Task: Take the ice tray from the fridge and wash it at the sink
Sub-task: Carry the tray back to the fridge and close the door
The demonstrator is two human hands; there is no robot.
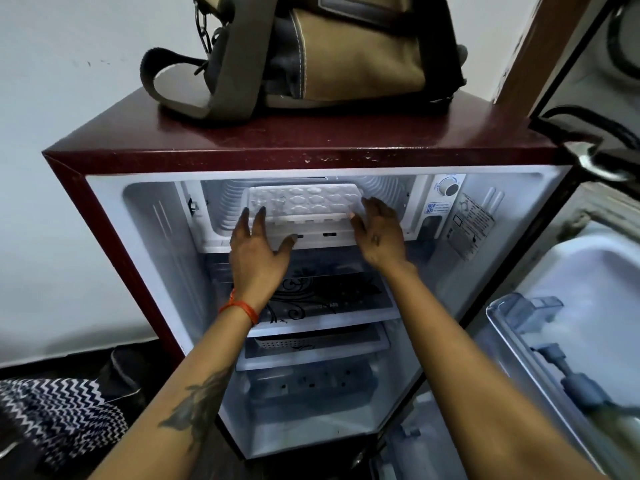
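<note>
Two bare forearms reach forward from the bottom of the view into an open fridge [311,157], the left one tattooed with an orange thread [239,308] at the wrist. The left hand [258,242] is spread open, fingertips touching the near left corner of the ice tray [304,200] and thumb under its front edge; the right hand [379,233] is also open, fingers lying against the tray's right end. Neither hand has closed on the tray yet. This looks like the first step, getting hold of the tray, with the washing not begun and no sink in view. The white tray sits in the small freezer box at the top of the fridge, its front lip jutting slightly over the box's floor. The next move probably calls for closing both hands on the tray's ends and drawing it out level, since any contents cannot be made out. Below the hands lie a patterned glass shelf [329,296] and a basket [294,341]. The open door [571,341] stands close on the right. To the tray's right is a dial [449,187]. On top of the fridge rests a tan bag [329,53], its strap hanging near the front edge, clear of the opening.
</note>
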